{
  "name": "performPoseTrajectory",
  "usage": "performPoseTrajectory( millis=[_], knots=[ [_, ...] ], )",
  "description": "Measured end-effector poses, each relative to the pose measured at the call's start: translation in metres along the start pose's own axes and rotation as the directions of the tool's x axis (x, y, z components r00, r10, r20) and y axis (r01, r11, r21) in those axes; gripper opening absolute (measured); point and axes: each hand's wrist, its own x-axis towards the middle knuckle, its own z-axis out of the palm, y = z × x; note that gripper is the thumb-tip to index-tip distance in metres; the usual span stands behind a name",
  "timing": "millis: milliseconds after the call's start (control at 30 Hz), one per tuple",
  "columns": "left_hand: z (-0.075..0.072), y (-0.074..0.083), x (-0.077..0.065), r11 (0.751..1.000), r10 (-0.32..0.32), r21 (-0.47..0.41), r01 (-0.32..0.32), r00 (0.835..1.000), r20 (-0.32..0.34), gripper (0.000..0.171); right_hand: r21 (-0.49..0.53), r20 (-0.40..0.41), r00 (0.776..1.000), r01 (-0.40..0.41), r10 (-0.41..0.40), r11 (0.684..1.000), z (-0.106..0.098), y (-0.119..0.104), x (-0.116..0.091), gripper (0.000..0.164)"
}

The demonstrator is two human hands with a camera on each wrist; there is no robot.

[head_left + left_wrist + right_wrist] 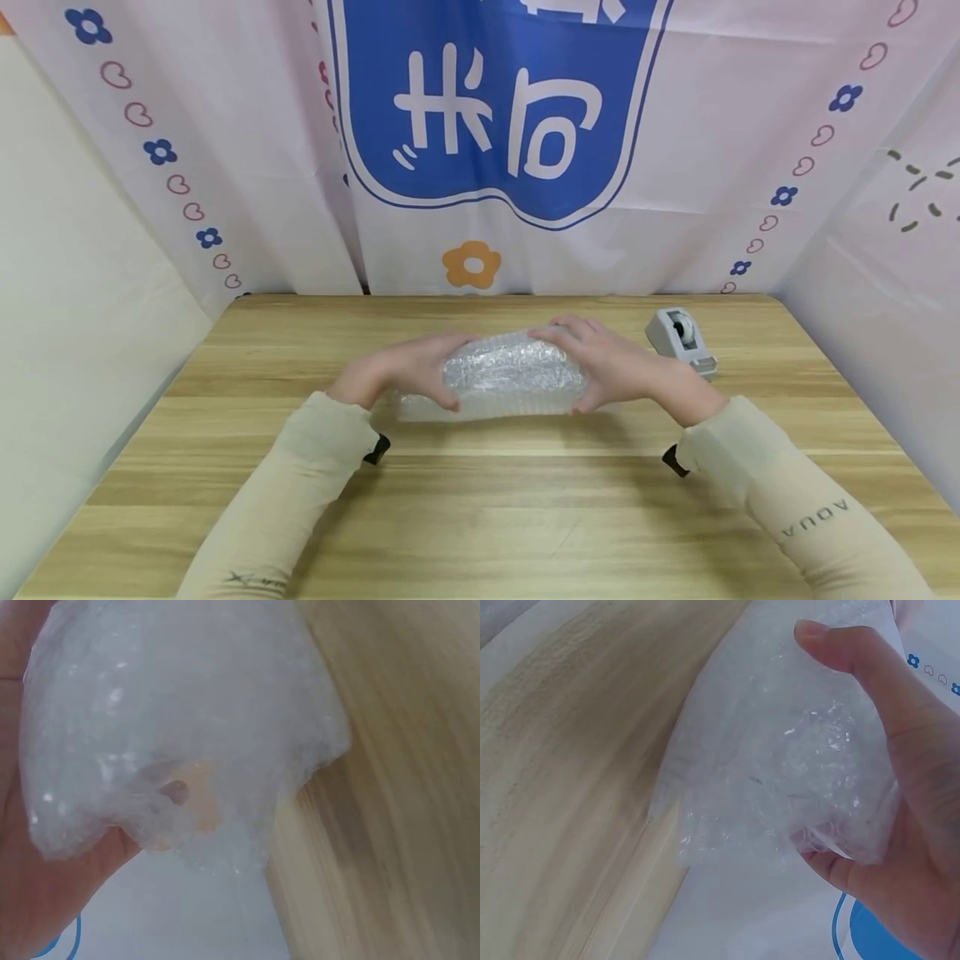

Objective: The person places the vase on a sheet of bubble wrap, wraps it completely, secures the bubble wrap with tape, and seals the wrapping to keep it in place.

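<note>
A roll of clear bubble wrap lies sideways over the middle of the wooden table, held between both hands. My left hand grips its left end, thumb on the near side and fingers over the far side. At the other end my right hand grips it the same way. In the left wrist view the bubble wrap shows a crumpled open end with something pale orange inside. The right wrist view shows the thumb pressed on the bubble wrap, with a loose flap hanging toward the table.
A grey tape dispenser with a roll of tape stands at the back right of the wooden table. Behind the table hangs a printed white curtain, and pale walls close in both sides.
</note>
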Motion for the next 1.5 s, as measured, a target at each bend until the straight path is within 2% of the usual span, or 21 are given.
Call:
performPoseTrajectory(
  millis=[200,267,333,367,467,533,567,633,767,900,1100,1300,1500],
  knots=[
    [0.006,-0.007,-0.002,0.994,0.053,0.099,-0.045,0.995,-0.079,0.104,0.032,0.032,0.999,-0.029,0.028,0.999,-0.003,-0.001,0.002,0.117],
    [0.009,-0.008,-0.005,0.982,0.103,0.168,-0.083,0.988,-0.114,0.103,0.047,0.044,0.998,-0.040,0.038,0.998,-0.004,0.001,0.003,0.117],
    [0.012,-0.010,-0.008,0.954,0.185,0.264,-0.140,0.971,-0.151,0.102,0.062,0.058,0.997,-0.050,0.046,0.997,-0.005,0.003,0.004,0.118],
    [0.014,-0.011,-0.009,0.933,0.232,0.317,-0.169,0.957,-0.172,0.101,0.068,0.064,0.997,-0.051,0.046,0.996,-0.005,0.004,0.004,0.118],
    [0.019,-0.015,-0.015,0.852,0.378,0.461,-0.246,0.900,-0.217,0.094,0.092,0.077,0.996,-0.060,0.053,0.994,-0.005,0.008,0.005,0.120],
    [0.021,-0.018,-0.018,0.812,0.436,0.515,-0.273,0.871,-0.226,0.089,0.111,0.079,0.996,-0.060,0.051,0.992,-0.004,0.010,0.005,0.120],
    [0.022,-0.019,-0.019,0.797,0.454,0.534,-0.281,0.863,-0.223,0.087,0.124,0.079,0.996,-0.059,0.050,0.991,-0.004,0.011,0.005,0.120],
    [0.023,-0.022,-0.021,0.784,0.468,0.548,-0.291,0.858,-0.213,0.088,0.144,0.076,0.996,-0.054,0.043,0.988,-0.003,0.013,0.004,0.118],
    [0.024,-0.026,-0.022,0.787,0.451,0.546,-0.287,0.871,-0.193,0.097,0.160,0.065,0.997,-0.045,0.035,0.986,0.000,0.014,-0.002,0.111],
    [0.023,-0.026,-0.021,0.813,0.439,0.503,-0.293,0.876,-0.199,0.102,0.147,0.021,0.999,-0.034,0.031,0.989,0.006,0.015,-0.008,0.105],
    [0.023,-0.023,-0.021,0.849,0.404,0.447,-0.280,0.890,-0.209,0.096,0.067,-0.057,0.998,0.029,-0.026,0.997,0.016,0.015,-0.012,0.106],
    [0.022,-0.022,-0.018,0.866,0.366,0.432,-0.252,0.907,-0.206,0.093,0.020,-0.096,0.994,0.060,-0.058,0.998,0.020,0.016,-0.014,0.110],
    [0.019,-0.023,-0.014,0.875,0.369,0.404,-0.266,0.907,-0.202,0.093,-0.021,-0.096,0.993,0.068,-0.070,0.997,0.021,0.018,-0.019,0.110]
  ],
)
